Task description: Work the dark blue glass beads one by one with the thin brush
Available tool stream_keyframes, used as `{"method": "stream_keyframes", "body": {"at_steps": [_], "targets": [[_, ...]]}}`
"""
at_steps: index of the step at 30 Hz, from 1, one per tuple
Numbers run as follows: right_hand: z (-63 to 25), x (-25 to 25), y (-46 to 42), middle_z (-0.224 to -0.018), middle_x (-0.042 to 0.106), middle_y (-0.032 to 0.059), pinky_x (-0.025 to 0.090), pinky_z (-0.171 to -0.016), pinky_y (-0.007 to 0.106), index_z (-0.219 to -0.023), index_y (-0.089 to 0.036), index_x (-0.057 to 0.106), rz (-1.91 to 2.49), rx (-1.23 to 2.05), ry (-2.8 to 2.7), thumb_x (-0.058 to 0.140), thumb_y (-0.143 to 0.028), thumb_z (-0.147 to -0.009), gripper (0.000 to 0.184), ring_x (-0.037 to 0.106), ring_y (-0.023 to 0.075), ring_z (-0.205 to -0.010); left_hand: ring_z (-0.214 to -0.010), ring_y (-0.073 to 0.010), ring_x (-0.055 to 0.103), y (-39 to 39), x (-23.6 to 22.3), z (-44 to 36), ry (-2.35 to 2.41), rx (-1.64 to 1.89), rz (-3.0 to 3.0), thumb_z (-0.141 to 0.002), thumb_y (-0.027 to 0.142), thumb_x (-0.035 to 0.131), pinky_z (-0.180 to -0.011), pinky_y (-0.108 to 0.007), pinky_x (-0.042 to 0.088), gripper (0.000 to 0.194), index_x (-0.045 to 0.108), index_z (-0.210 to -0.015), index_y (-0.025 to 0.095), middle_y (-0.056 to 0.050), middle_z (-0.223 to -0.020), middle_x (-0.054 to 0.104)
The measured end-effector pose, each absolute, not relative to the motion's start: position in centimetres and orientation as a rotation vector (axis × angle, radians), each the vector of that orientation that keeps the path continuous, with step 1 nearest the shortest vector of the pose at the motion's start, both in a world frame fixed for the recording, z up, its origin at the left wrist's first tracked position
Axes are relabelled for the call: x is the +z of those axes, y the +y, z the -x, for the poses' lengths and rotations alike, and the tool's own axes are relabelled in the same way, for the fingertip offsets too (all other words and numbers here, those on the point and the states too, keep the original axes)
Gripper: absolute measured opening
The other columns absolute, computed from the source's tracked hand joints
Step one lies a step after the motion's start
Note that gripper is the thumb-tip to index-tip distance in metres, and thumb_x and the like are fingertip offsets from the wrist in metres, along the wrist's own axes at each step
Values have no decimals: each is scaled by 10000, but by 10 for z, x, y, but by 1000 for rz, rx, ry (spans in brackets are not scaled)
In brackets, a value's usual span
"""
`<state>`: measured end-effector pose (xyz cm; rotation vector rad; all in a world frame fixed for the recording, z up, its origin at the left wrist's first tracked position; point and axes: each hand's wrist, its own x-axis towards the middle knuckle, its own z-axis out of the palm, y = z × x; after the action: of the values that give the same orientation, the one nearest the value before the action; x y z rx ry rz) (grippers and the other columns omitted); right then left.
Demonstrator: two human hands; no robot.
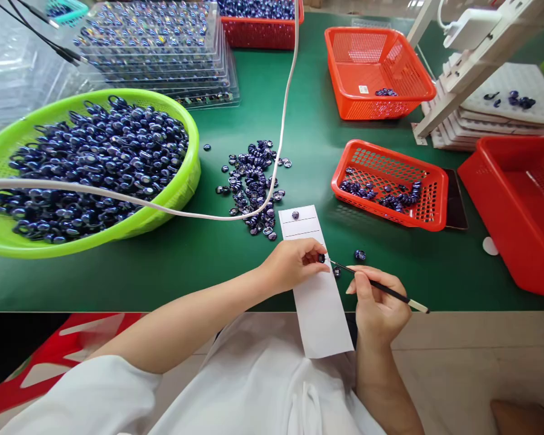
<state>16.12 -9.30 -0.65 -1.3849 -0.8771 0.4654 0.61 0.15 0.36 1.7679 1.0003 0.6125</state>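
Note:
Between thumb and fingertips, my left hand (pixel 294 263) pinches a small dark blue shiny piece (pixel 321 258). My right hand (pixel 381 302) grips a thin black brush (pixel 381 286) like a pen, its tip at that piece. Under my left hand a strip of white paper (pixel 321 314) with ruled lines hangs over the table edge. One dark blue piece (pixel 295 215) lies on the paper's far end. Two more, one piece (pixel 359 255) and another piece (pixel 336 272), lie near the brush. Beyond the paper spreads a loose heap of such pieces (pixel 254 181).
A green basket (pixel 193 163) full of dark blue looped pieces stands left. Right are a small red basket (pixel 442 199), an orange basket (pixel 335 90) and a large red bin (pixel 503 205). A white cable (pixel 285 103) loops across the heap. Clear trays (pixel 208 78) are stacked behind.

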Motion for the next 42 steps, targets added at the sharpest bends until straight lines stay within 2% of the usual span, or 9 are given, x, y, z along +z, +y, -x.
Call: {"method": "stream_keyframes", "body": {"at_steps": [15,26,42], "targets": [[-159,-2,-92,-872,740,46,540,-490,275,-885,-189,682,1433,456,-991,716,-238,-859,65,623,122,-536,-619,-91,610,1,3,-6,979,590,-1911,-773,209,790,-616,-193,489,217,679,-953,159,25,-741,684],[-160,-5,-92,-874,740,51,548,-496,290,-855,-195,678,1501,434,-1015,716,-305,-858,116,624,129,-530,-632,-100,613,1,3,-5,978,578,-1942,-778,211,779,-623,-203,487,204,678,-951,172,26,-750,683],[-160,-3,-93,-873,744,41,527,-483,274,-883,-193,692,1462,415,-1025,723,-224,-854,53,620,121,-518,-607,-89,600,2,2,-5,952,595,-1927,-762,179,795,-620,-198,486,229,680,-959,154,30,-733,678]]}}
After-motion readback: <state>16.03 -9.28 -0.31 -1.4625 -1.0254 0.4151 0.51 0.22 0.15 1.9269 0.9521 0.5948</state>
